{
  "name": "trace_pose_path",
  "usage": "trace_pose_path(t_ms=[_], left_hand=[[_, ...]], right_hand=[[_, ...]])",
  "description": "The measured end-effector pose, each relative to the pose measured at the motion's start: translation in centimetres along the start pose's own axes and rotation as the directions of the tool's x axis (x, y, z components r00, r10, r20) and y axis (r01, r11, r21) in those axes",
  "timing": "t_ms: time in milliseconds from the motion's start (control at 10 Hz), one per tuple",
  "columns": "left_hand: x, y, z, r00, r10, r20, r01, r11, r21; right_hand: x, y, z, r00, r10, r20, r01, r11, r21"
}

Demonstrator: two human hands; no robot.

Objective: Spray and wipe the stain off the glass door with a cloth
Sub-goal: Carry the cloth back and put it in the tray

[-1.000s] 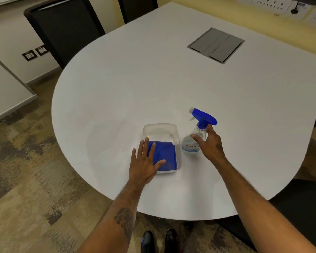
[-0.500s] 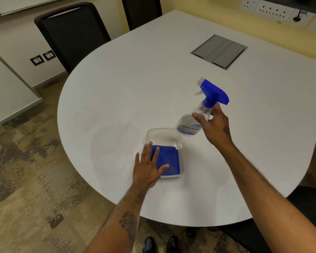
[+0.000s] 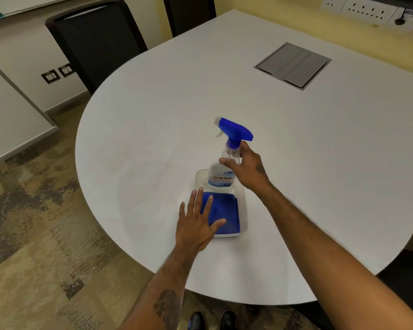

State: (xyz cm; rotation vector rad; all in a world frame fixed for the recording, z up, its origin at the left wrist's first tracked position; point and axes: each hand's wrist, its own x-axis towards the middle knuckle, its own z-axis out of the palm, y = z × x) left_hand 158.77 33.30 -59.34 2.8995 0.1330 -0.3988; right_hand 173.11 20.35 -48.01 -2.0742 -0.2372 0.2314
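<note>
A rounded white bench [image 3: 153, 129] fills your view. Your right hand [image 3: 247, 169] is wrapped around the neck of the one spray bottle [image 3: 227, 163], upright over the far end of the one clear tray [image 3: 243, 210]. Your left hand [image 3: 196, 225] lies flat and spread on the single blue cloth [image 3: 227, 210], directly beneath it.

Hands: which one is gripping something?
The right hand, curled round the spray bottle. The left hand lies flat on the blue cloth.
</note>
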Motion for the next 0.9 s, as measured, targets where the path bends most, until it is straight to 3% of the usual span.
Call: trace_pose_path(t_ms=[400,900], left_hand=[[0.4,-0.2,0.4,1.000,-0.012,0.022,0.012,1.000,0.009],[-0.9,-0.6,-2.3,1.000,-0.012,-0.010,0.013,0.998,0.061]], right_hand=[[0.8,0.7,2.7,0.996,0.049,0.074,-0.045,0.997,-0.061],[-0.6,1.1,1.7,0.991,0.135,0.004,-0.132,0.977,-0.169]])
